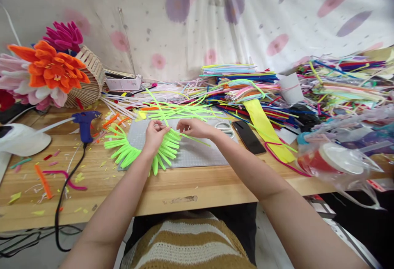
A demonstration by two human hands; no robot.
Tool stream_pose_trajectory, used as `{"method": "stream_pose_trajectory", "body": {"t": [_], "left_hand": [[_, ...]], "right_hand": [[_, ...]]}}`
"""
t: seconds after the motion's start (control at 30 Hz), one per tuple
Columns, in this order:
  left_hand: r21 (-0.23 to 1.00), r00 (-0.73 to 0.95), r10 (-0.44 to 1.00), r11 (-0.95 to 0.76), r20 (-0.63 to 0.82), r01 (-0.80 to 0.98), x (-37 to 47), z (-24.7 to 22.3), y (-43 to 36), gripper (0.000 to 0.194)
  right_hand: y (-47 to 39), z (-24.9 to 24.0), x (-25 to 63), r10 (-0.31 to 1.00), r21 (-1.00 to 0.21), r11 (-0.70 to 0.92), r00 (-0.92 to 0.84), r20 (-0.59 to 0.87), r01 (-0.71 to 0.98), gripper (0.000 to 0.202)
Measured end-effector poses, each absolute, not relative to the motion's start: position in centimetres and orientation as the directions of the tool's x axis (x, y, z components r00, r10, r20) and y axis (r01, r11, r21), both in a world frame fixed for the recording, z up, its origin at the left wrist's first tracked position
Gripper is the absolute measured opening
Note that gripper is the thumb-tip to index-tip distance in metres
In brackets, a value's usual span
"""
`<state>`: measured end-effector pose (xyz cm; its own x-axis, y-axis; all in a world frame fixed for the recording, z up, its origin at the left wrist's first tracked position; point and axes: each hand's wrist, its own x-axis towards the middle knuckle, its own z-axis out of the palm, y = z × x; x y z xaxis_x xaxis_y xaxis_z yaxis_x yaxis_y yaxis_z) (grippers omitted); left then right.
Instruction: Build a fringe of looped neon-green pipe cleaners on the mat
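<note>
A fringe of bright green looped pipe cleaners (pixel 128 154) curves over a grey cutting mat (pixel 197 154) in the middle of the table. My left hand (pixel 156 135) is closed on the upper right end of the fringe, where a green stem sticks up between the fingers. Just to the right, my right hand (pixel 192 128) has its fingers bent together at a green pipe cleaner that runs out to the lower right. Loose green pipe cleaners (pixel 187 111) lie behind both hands.
A blue glue gun (pixel 85 126) with a black cord stands at the left, near fuzzy flowers (pixel 58 70) in a basket. White scissors (pixel 225 128), a phone (pixel 248 136) and a yellow strip (pixel 267 129) lie right. Behind are piles of pipe cleaners (pixel 246 84); a bagged cup (pixel 335 158) stands far right.
</note>
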<state>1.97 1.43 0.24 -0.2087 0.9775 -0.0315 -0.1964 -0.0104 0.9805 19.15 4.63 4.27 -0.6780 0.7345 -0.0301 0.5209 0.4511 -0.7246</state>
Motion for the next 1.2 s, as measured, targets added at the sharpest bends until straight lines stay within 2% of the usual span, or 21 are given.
{"method": "stream_pose_trajectory", "body": {"t": [0.1,0.2,0.3,0.4,0.53,0.87,1.2], "left_hand": [[0.976,-0.172,0.980,0.063,-0.100,-0.210,1.9,0.3,1.5,0.044],[0.982,-0.148,0.980,0.112,-0.134,-0.151,1.9,0.4,1.4,0.048],[0.990,-0.094,0.989,0.107,-0.116,-0.094,1.9,0.3,1.4,0.045],[0.994,-0.015,0.996,0.090,-0.091,-0.062,1.9,0.0,1.4,0.043],[0.987,0.108,0.989,0.116,-0.104,-0.111,1.9,0.2,1.3,0.046],[0.955,0.253,0.955,0.209,-0.153,-0.212,1.2,1.1,0.8,0.053],[0.919,0.252,0.940,0.295,-0.230,-0.263,0.7,1.6,0.9,0.057]], "right_hand": [[4.3,4.2,19.7,0.675,-0.796,0.425,-0.737,-0.039,0.431,0.020],[4.3,4.2,19.6,0.658,-0.827,0.440,-0.752,0.033,0.349,0.022],[4.5,4.5,19.3,0.668,-0.780,0.526,-0.732,0.132,0.339,0.027],[4.5,4.8,19.0,0.617,-0.692,0.642,-0.758,0.211,0.330,0.031],[4.9,4.9,18.7,0.528,-0.640,0.703,-0.830,0.178,0.310,0.019],[5.5,5.2,18.8,0.525,-0.577,0.746,-0.827,0.202,0.333,0.014],[5.4,4.5,18.5,0.586,-0.675,0.671,-0.777,0.228,0.308,0.011]]}}
